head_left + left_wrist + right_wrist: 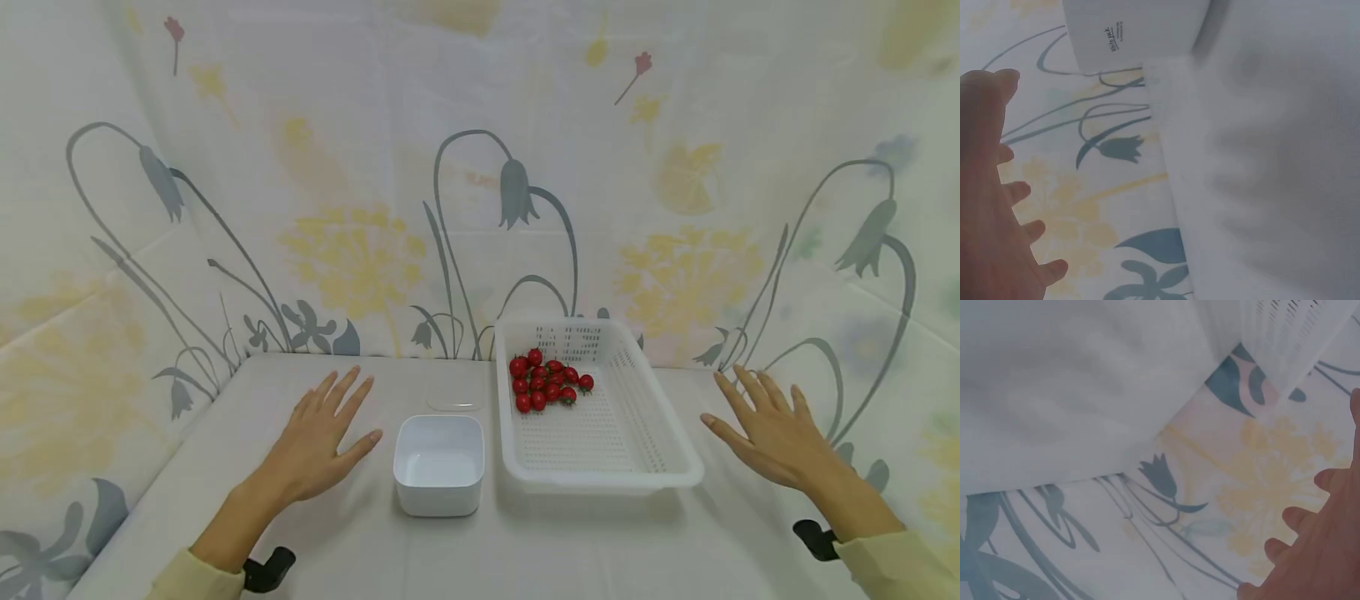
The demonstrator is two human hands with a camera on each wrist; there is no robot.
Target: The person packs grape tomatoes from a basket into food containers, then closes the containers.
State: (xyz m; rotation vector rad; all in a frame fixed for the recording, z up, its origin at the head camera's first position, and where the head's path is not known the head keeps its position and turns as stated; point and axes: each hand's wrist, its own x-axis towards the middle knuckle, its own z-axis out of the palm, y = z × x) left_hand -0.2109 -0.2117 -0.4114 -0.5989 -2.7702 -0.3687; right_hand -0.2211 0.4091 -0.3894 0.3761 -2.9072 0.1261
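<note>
My left hand (pixel 318 442) hovers above the table with its fingers spread, left of a small white square container (pixel 439 500). The right hand (pixel 776 437), also spread, hangs to the right of a white perforated basket (pixel 600 482). Neither hand touches anything. Several red cherry tomatoes (pixel 552 392) lie bunched in the left back part of the basket. In the left wrist view, the container (pixel 1141 31) shows small printed lettering on its side. A corner of the basket (pixel 1291 344) appears in the right wrist view, away from the hand (pixel 1316 550).
Behind the small container lies a thin transparent lid-like piece (pixel 455 407), flat on the white table (pixel 360 550). A curtain (pixel 360 100) with grey and yellow flower prints hangs behind and at both sides of the table. The container and the basket stand close together.
</note>
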